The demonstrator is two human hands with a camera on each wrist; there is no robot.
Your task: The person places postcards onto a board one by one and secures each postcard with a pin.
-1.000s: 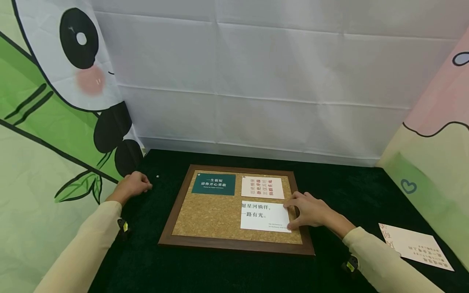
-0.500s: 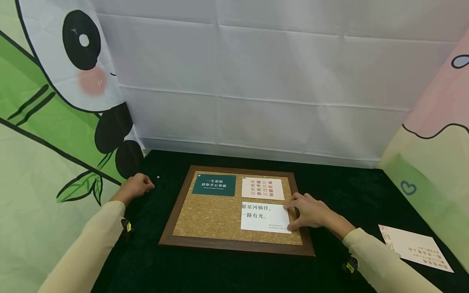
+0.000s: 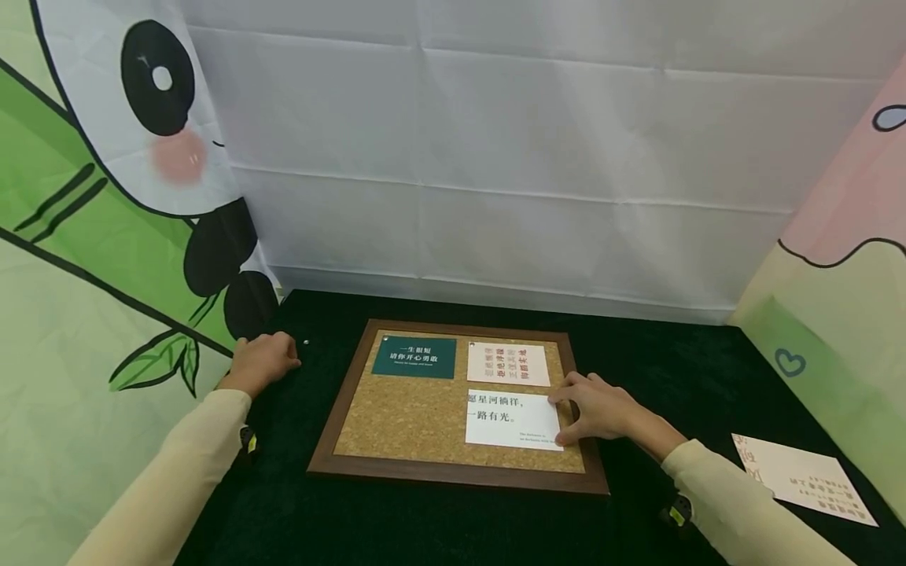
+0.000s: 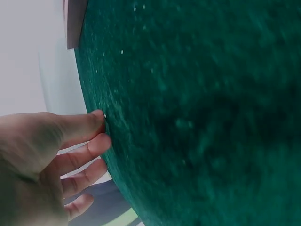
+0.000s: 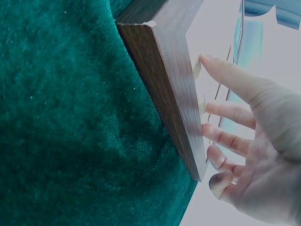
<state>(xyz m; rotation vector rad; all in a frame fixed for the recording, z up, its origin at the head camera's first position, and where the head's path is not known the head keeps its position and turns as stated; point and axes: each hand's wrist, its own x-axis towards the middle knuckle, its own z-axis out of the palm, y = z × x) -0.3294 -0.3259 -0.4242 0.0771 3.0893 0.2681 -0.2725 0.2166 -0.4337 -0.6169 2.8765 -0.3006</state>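
One left grip [image 3: 262, 363]: by the worktop's [image 3: 453, 523] left edge, toward the far-left corner; narrow, thumb and forefinger close together at the cloth. Whether something tiny is between them I cannot tell. Fingertips work best here, for something so small on a soft surface.
Pale speck [image 3: 306, 342]: just right of that grip, near the far-left corner, probably a pin; best taken by the head, point away from the fingers.
Corkboard [image 3: 396, 420]: mid-worktop, brown-framed, bare at its near left.
Dark green card [image 3: 414, 357]: far left on the cork, with what looks like a pin in its upper-left corner.
Pink-lettered card [image 3: 508, 364]: beside it on the right, seemingly pinned likewise; a good guide for squaring up.
White card [image 3: 510, 428]: flat just below the pink-lettered one, no pin visible in its upper-left corner.
Right grip [image 3: 602, 405]: wide, thumb and fingers spread along the white card's right edge. Light, even pressure should prevent skewing; that upper-left corner lies free of fingers.
Loose card [image 3: 805, 479]: off the board, near the worktop's right edge, askew.
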